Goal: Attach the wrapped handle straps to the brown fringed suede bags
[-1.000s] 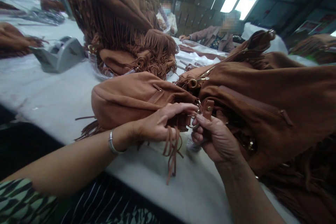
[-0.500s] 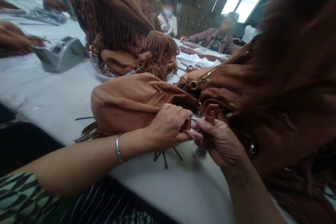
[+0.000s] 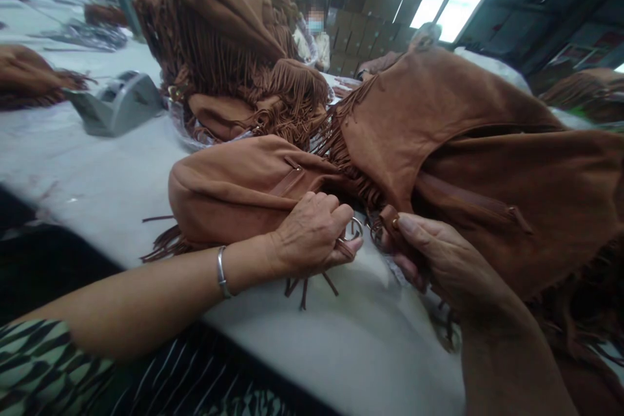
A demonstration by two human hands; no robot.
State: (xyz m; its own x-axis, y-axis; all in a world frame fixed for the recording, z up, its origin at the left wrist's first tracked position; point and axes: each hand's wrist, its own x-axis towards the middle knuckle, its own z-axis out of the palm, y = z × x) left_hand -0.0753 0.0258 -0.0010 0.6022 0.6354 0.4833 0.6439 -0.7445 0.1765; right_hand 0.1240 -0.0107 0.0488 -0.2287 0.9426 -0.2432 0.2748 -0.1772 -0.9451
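Observation:
A tan suede fringed bag (image 3: 234,185) lies on the white table (image 3: 97,175) in front of me. My left hand (image 3: 312,234) is closed on a metal ring (image 3: 351,229) and fringe strips at the bag's end. My right hand (image 3: 439,257) is closed on a small brown strap tab (image 3: 390,218) just right of the ring. A second brown suede bag (image 3: 487,156) lies over the right side, its fringed flap (image 3: 409,117) folded across the top.
A heap of fringed brown bags (image 3: 229,52) stands behind. A grey tape dispenser (image 3: 117,101) sits at the left. More brown bags (image 3: 29,75) lie at the far left. Other people (image 3: 316,29) sit at the far end near stacked cartons.
The fringed flap of the right bag has come down over its top, hiding the gold ring there. My left hand went from open fingertips to a closed grip. My right hand shifted slightly right.

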